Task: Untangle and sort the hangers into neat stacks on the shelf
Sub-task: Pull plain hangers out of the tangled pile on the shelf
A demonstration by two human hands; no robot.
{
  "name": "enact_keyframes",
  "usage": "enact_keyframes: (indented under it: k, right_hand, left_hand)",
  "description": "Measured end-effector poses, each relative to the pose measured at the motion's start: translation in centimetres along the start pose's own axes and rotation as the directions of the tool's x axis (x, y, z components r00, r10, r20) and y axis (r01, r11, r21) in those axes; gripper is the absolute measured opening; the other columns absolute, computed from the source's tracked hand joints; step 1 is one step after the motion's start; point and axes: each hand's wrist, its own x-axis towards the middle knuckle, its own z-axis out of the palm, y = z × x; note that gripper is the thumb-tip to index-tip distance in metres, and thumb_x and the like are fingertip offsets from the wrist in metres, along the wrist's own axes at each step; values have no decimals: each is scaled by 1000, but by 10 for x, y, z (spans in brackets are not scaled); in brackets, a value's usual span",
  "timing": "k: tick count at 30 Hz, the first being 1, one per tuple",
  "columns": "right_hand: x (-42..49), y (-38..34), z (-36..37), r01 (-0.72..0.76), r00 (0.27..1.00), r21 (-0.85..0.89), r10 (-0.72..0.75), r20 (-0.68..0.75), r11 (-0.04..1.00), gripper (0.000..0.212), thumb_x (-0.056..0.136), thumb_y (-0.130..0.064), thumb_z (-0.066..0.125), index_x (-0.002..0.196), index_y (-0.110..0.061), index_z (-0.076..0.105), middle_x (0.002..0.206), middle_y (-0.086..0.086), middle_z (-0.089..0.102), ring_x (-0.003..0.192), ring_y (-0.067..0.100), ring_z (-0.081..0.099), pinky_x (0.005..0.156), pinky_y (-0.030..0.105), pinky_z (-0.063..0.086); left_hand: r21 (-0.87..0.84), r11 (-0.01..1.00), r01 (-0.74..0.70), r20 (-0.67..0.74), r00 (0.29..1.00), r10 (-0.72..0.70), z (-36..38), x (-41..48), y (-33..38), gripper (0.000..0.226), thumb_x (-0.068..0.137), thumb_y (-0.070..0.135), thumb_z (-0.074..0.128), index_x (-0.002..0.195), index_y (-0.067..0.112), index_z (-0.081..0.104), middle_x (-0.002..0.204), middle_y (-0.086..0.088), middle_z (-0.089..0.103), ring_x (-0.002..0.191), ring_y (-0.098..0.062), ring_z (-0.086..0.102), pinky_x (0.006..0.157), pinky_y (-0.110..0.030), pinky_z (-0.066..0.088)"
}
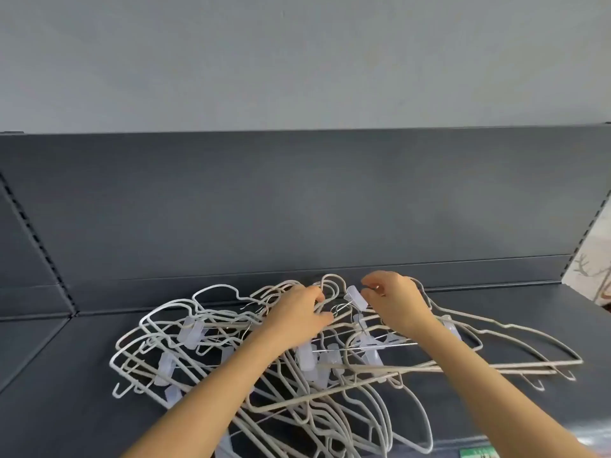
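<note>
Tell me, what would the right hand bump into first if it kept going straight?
Probably the clear clip just ahead of the right hand, then the left hand gripping hangers; depth is unclear.

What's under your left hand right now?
The left hand lies on the tangled hangers, fingers curled round one hanger's wire. Its palm covers whatever hooks or clips sit directly beneath; the dark shelf shows only around the pile.

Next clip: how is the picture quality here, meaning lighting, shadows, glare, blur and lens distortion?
Head view: soft, even light, only faint shadows under the tangled pile of white wire hangers on the dark grey metal shelf; no harsh glare; the wide-angle lens bows the back panel and slotted uprights; slightly soft overall, the left hand and right hand gripping hangers lack fine detail.
</note>
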Motion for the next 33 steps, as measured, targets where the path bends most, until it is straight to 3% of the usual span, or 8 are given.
enact_keyframes:
  k: [6, 10, 12, 15, 20, 25, 29, 33]
  right_hand:
    - [-20, 36, -8, -51, 995, -135, 62, 75, 989, 24, 91, -20, 52, 109, -12, 66, 103, 7, 69, 92, 26, 63, 79, 34, 49]
    - [-35, 60, -14, -34, 989, -209, 63, 132, 977, 24, 90, -30, 54, 111, -25, 66, 108, -5, 67, 90, 17, 63, 80, 35, 51]
    - [-40, 68, -16, -15, 987, -224, 50, 152, 974, 30, 90, -32, 56, 118, -23, 63, 118, -6, 64, 103, 16, 60, 88, 33, 48]
    - [-43, 81, -15, 22, 983, -250, 24, 180, 968, 31, 90, -37, 55, 113, -19, 63, 113, -3, 65, 108, 18, 56, 98, 35, 38]
    - [-37, 103, -5, 122, 951, -268, -35, 308, 956, 37, 88, -48, 51, 119, -30, 59, 115, -12, 61, 115, 10, 49, 108, 47, 27]
    - [-25, 118, -12, 119, 971, -220, -68, 228, 968, 36, 93, -35, 54, 125, -20, 57, 129, -4, 54, 120, 14, 47, 99, 27, 36]
    - [-6, 143, -20, 20, 980, -236, 28, 197, 971, 43, 94, -31, 52, 131, -9, 50, 132, 9, 52, 122, 26, 47, 97, 33, 40]
    - [10, 158, -24, -112, 962, -292, 177, 207, 950, 30, 94, -41, 48, 99, -12, 46, 88, -1, 55, 81, 24, 48, 80, 37, 40]
  left_hand:
    - [164, 985, -59, 216, 976, 23, 14, 2, 3, 50, 87, 38, 60, 132, 17, 51, 130, -2, 54, 113, -18, 54, 91, -33, 47]
    - [215, 974, -72, 184, 982, 32, 20, 4, 7, 29, 87, 32, 62, 106, 11, 67, 113, -6, 64, 100, -19, 60, 84, -34, 50]
    - [231, 970, -76, 176, 984, 35, 23, 7, 9, 24, 86, 34, 63, 98, 13, 66, 112, -6, 62, 100, -18, 59, 87, -37, 51]
    - [265, 961, -82, 176, 984, 36, 27, 10, 9, 40, 85, 40, 64, 119, 19, 60, 119, 0, 53, 104, -16, 54, 92, -37, 48]
    - [248, 966, -78, 233, 972, 18, 28, 13, 5, 45, 87, 41, 61, 126, 20, 55, 126, 2, 52, 106, -14, 55, 93, -35, 48]
    - [226, 970, -92, 177, 983, 52, 29, 15, 12, 45, 90, 40, 58, 130, 21, 53, 129, 3, 48, 108, -13, 53, 94, -32, 45]
    - [198, 966, -167, 157, 978, 137, 35, 22, 26, 43, 91, 39, 55, 130, 21, 53, 133, 4, 46, 117, -12, 48, 96, -31, 43]
    - [183, 959, -216, 186, 966, 182, 46, 34, 41, 45, 92, 38, 53, 133, 20, 51, 138, 4, 43, 124, -12, 42, 99, -28, 38]
